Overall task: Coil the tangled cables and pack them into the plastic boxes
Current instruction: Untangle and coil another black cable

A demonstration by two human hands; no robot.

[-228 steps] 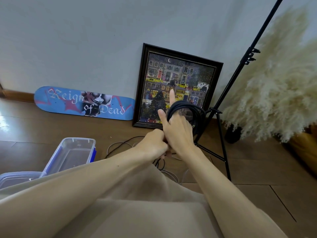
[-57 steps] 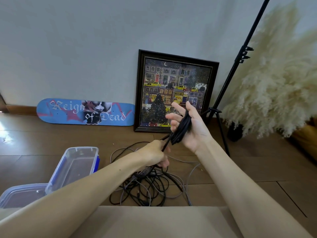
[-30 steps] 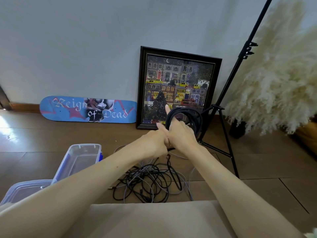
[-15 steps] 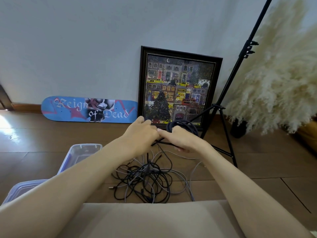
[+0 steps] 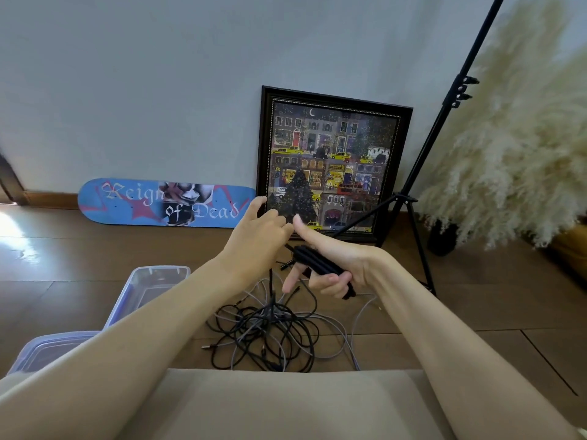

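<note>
Right hand (image 5: 341, 260) is palm up and raised over the floor. Its lower fingers curl round a coiled black cable (image 5: 317, 265), a tight bundle lying slantwise across the palm, while the thumb sticks out straight toward the left hand and one finger hangs loose below the bundle. Left hand (image 5: 254, 239) is just beside it, knuckles at the right thumb tip. Its fingers are loosely bent and the index finger is lifted. A thin black strand comes off the upper end of the bundle toward this hand and another drops from beneath it to the floor; cannot tell whether the left fingers pinch either one. Directly below both hands lies the cable tangle (image 5: 270, 331), black and grey leads looped over one another on the floor, with several plug ends poking out. Left of the tangle stand two clear plastic boxes with blue-tinted rims. The far box (image 5: 158, 268) is open-topped with the left forearm crossing its right edge; the near box (image 5: 63, 336) is partly hidden under the same arm. A beige cloth (image 5: 270, 404) fills the bottom of the view and covers the near edge of the tangle. The floor (image 5: 79, 249) is brown wood planks, with a glare patch at far left. Against the pale wall (image 5: 158, 74) lean a blue skateboard deck (image 5: 127, 201) and a dark-framed picture (image 5: 330, 147) of a night street. A black tripod stand (image 5: 422, 173) rises on the right, one leg crossing the frame's lower corner, with cream pampas grass (image 5: 524, 138) beyond it.
</note>
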